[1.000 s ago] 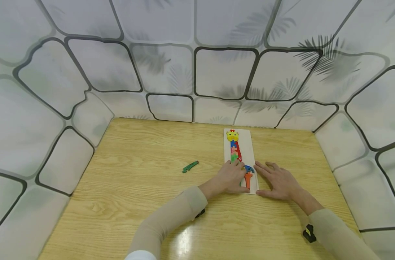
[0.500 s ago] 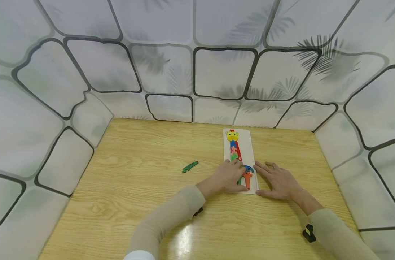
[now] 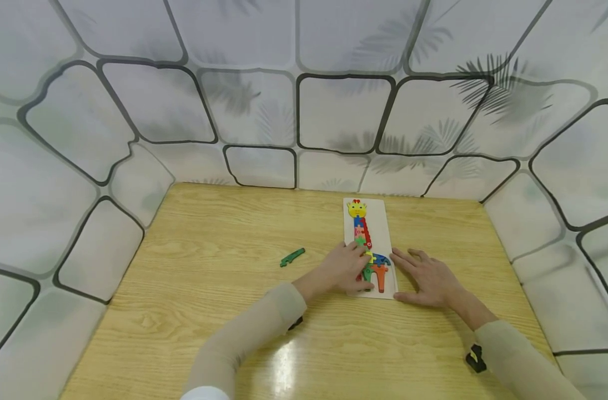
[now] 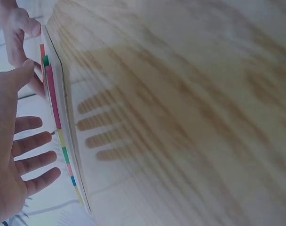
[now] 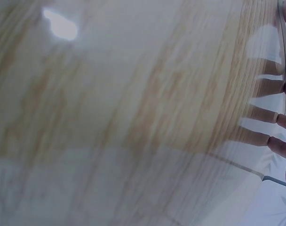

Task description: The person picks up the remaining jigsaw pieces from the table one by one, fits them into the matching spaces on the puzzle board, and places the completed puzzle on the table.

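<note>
A white puzzle board (image 3: 378, 222) lies on the table, its giraffe picture built of coloured pieces, with a yellow head (image 3: 356, 209) at the far end. My left hand (image 3: 341, 268) is over the board's lower left part and hides some pieces; in the left wrist view that left hand (image 4: 11, 150) has spread, nearly straight fingers and holds nothing. Beside the board's right edge my right hand (image 3: 426, 279) lies spread on the table, fingertips at the edge. Only the fingers of the right hand (image 5: 282, 121) appear in the right wrist view. An orange leg piece (image 3: 381, 278) shows near the bottom.
A loose dark green puzzle piece (image 3: 292, 257) lies on the wooden table (image 3: 209, 239), left of the board. Pale fabric walls (image 3: 264, 105) with a stone pattern enclose the table at the back and sides.
My left hand has slid left across the board, uncovering yellow, blue, green and orange pieces of the giraffe's body and legs. My right hand has stayed in place.
</note>
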`<control>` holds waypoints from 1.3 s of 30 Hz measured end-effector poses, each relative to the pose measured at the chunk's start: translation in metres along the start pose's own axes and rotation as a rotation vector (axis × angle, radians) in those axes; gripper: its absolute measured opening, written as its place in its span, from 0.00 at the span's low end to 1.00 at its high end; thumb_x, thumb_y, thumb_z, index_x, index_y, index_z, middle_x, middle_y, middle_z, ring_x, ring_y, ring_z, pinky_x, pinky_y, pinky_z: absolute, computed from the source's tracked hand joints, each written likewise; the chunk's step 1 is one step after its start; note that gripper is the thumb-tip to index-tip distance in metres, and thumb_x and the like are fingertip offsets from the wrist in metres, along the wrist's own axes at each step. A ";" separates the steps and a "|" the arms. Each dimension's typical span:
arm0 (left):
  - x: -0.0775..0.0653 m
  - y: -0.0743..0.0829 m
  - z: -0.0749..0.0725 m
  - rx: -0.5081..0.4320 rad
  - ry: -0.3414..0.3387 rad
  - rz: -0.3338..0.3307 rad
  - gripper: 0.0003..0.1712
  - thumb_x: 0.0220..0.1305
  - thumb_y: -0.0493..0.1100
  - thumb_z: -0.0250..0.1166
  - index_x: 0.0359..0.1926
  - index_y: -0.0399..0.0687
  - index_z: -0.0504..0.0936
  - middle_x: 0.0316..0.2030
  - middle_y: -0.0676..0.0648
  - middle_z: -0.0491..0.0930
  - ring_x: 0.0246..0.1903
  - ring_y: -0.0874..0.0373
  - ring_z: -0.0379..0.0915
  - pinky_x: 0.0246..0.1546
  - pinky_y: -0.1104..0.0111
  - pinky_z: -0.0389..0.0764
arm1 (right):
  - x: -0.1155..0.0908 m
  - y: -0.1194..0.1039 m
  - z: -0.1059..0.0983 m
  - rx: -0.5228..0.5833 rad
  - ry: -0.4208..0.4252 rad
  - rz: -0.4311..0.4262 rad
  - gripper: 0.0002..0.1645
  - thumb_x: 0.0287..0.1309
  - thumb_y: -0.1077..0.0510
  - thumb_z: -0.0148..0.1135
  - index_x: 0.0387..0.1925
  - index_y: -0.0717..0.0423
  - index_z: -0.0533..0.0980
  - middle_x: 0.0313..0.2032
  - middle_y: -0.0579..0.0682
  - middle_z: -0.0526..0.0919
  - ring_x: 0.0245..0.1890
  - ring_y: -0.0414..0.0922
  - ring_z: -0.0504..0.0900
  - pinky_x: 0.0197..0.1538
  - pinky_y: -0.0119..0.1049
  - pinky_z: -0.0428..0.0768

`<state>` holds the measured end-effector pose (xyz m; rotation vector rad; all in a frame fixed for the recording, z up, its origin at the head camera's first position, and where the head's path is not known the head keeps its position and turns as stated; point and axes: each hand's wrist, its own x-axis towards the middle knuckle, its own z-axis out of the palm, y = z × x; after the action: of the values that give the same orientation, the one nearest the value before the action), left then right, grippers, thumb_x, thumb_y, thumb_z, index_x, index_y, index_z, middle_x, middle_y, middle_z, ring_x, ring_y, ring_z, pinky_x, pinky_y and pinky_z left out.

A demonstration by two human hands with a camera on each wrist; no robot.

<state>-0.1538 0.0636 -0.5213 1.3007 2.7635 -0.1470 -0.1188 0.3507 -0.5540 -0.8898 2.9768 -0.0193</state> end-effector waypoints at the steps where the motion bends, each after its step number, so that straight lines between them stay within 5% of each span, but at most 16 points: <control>1: -0.001 -0.001 -0.001 0.005 0.004 -0.001 0.46 0.70 0.80 0.50 0.74 0.55 0.74 0.72 0.49 0.75 0.70 0.52 0.72 0.69 0.57 0.78 | 0.000 0.000 0.000 0.002 0.000 0.000 0.61 0.55 0.16 0.60 0.82 0.42 0.61 0.81 0.46 0.64 0.73 0.61 0.71 0.54 0.63 0.85; 10: -0.008 -0.010 -0.002 -0.054 -0.039 -0.064 0.42 0.70 0.78 0.53 0.69 0.57 0.78 0.67 0.50 0.78 0.67 0.51 0.75 0.68 0.57 0.78 | -0.001 -0.001 -0.001 0.007 0.003 -0.002 0.61 0.56 0.17 0.60 0.82 0.43 0.61 0.81 0.46 0.65 0.74 0.62 0.71 0.54 0.64 0.85; 19: -0.023 -0.026 -0.002 -0.024 -0.004 -0.037 0.41 0.71 0.76 0.54 0.70 0.54 0.78 0.63 0.48 0.81 0.63 0.51 0.77 0.65 0.56 0.80 | -0.001 -0.001 -0.001 0.001 0.001 -0.005 0.62 0.55 0.16 0.60 0.82 0.43 0.61 0.81 0.47 0.65 0.73 0.62 0.71 0.54 0.63 0.85; 39: -0.072 -0.072 0.004 -0.008 0.029 -0.133 0.38 0.72 0.73 0.56 0.66 0.50 0.80 0.62 0.45 0.83 0.61 0.48 0.80 0.62 0.54 0.82 | 0.000 0.001 0.001 -0.005 0.005 -0.007 0.62 0.55 0.15 0.59 0.82 0.42 0.61 0.81 0.46 0.64 0.73 0.61 0.71 0.52 0.62 0.85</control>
<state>-0.1630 -0.0378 -0.5131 1.1255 2.8721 -0.1268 -0.1195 0.3518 -0.5549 -0.9019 2.9798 -0.0145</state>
